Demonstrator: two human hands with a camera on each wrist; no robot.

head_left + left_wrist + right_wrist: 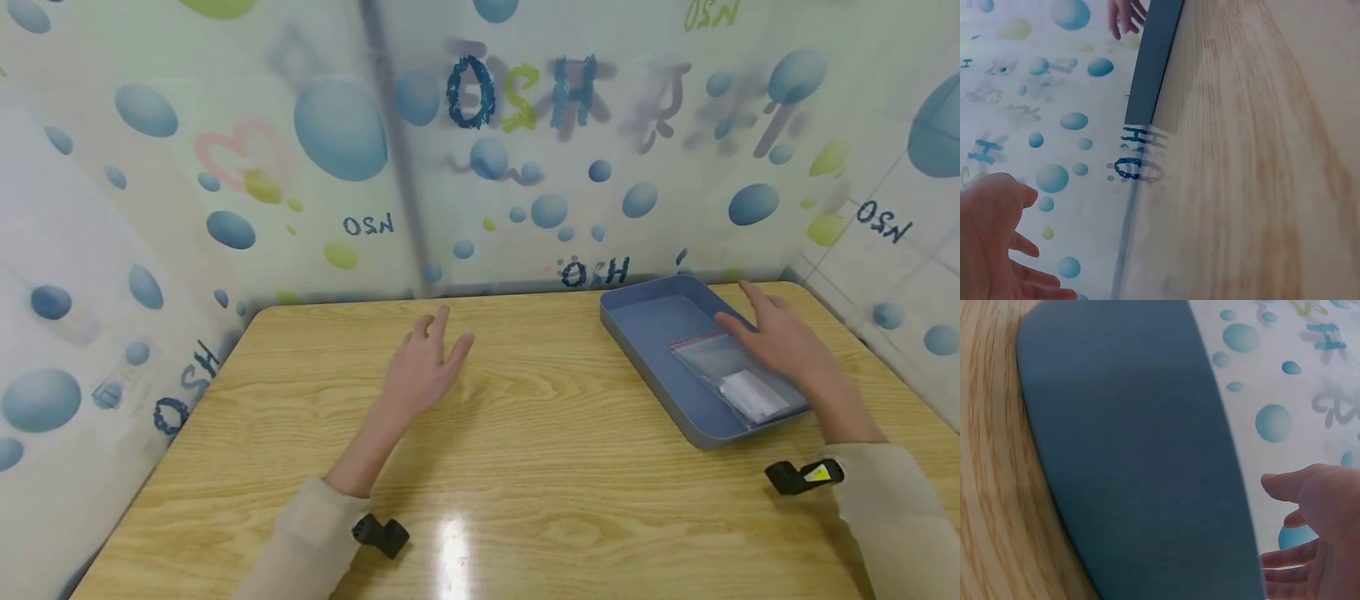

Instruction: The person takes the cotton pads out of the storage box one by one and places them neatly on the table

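Note:
A blue-grey rectangular tray point(652, 367) sits at the right of the wooden table. Inside it lies a clear zip bag point(701, 354) with a red-lined edge, holding a white folded item point(753, 396). My right hand point(783, 337) hovers over the tray's right side, fingers relaxed and apart, holding nothing. In the right wrist view that hand point(1316, 531) shows beyond the tray's outer wall point(1135, 450). My left hand point(423, 362) is held above the table's middle left, fingers spread and holding nothing; the left wrist view shows its palm point(991, 244) and loose fingers.
The wood-grain table point(510, 500) reaches a back wall sheet point(480, 192) printed with blue and green bubbles and lettering. Similar sheets flank both sides. Each wrist carries a small black camera, the left one point(381, 535) near the table's front.

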